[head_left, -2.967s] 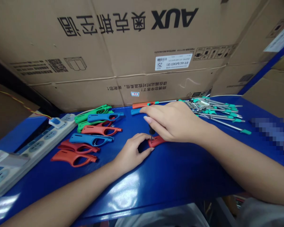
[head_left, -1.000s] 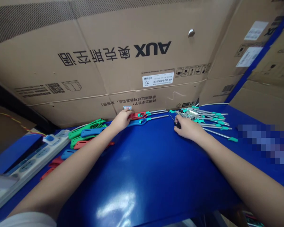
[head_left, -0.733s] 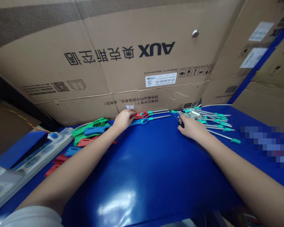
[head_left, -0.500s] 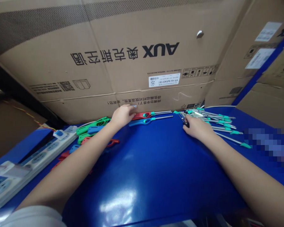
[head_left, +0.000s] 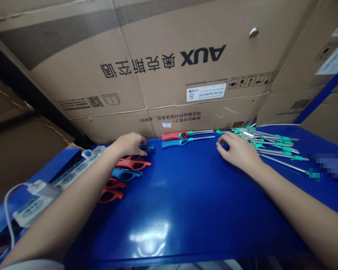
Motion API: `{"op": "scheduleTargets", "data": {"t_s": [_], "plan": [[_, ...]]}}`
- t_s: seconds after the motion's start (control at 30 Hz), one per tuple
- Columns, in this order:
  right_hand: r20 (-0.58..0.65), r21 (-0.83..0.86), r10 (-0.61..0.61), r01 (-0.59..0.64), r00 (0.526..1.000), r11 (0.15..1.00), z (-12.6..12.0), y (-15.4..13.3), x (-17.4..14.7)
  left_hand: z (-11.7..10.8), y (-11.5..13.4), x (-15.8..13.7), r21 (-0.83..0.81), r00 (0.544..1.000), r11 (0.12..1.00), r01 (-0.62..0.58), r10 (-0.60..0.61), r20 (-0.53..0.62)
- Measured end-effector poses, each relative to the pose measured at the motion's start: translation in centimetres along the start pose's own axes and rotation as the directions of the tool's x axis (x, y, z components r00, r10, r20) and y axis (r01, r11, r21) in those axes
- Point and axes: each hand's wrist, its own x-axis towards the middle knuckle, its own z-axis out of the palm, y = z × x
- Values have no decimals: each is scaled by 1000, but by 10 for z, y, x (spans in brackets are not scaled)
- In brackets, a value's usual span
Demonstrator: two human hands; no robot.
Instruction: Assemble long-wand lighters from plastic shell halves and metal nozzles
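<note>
My left hand (head_left: 133, 144) is at the back left, its thumb and fingers closed around a blue lighter handle (head_left: 150, 147) whose end sticks out to the right. Below it lie a red lighter handle (head_left: 132, 163), another blue handle (head_left: 125, 174) and more red handles (head_left: 110, 195), partly hidden by my forearm. My right hand (head_left: 238, 150) rests beside a pile of metal lighter rods with green parts (head_left: 283, 139); its fingers are curled but apart, with nothing visible between them. Between my hands, a red lighter (head_left: 171, 136) and a blue lighter (head_left: 171, 143), both with rods, lie side by side.
A cardboard wall (head_left: 163, 90) with a small sticker (head_left: 166, 125) stands behind the blue table (head_left: 186, 202). On the left runs a white power strip (head_left: 64, 180) with a plugged-in adapter (head_left: 45, 188) and cable. A blurred patch covers something at the right.
My left hand has moved left and down from the paired lighters to the handle pile. My right hand's fingers have spread, and a dark thing at its fingertips no longer shows. The view has shifted.
</note>
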Motion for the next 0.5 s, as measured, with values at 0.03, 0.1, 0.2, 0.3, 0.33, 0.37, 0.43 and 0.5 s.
{"op": "scheduleTargets", "data": {"t_s": [0.03, 0.1, 0.2, 0.3, 0.33, 0.37, 0.43, 0.5], "plan": [[10, 1, -5, 5, 1000, 1000, 1, -1, -1, 2, 0, 0, 11, 1000, 1000, -5, 5, 1], [34, -1, -16, 16, 999, 1000, 4, -2, -1, 4, 1, -1, 31, 1000, 999, -14, 14, -2], [64, 4, -30, 30, 998, 1000, 5, -3, -2, 6, 1, -3, 50, 1000, 999, -19, 20, -19], [67, 14, -37, 36, 997, 999, 6, -2, -2, 6, 1, -4, 52, 998, 998, -18, 21, -62], [61, 22, -40, 39, 997, 999, 7, -2, -2, 5, 1, -4, 49, 996, 999, -21, 25, -82], [51, 33, -45, 43, 998, 999, 7, -2, -1, 4, 3, -5, 42, 994, 999, -29, 33, -103], [23, 77, -63, 61, 998, 995, 8, -2, -1, 0, 9, -7, 22, 988, 998, -55, 57, -146], [-2, 166, -113, 112, 994, 980, 9, -3, -2, -6, 22, -12, -9, 978, 996, -94, 91, -189]]}}
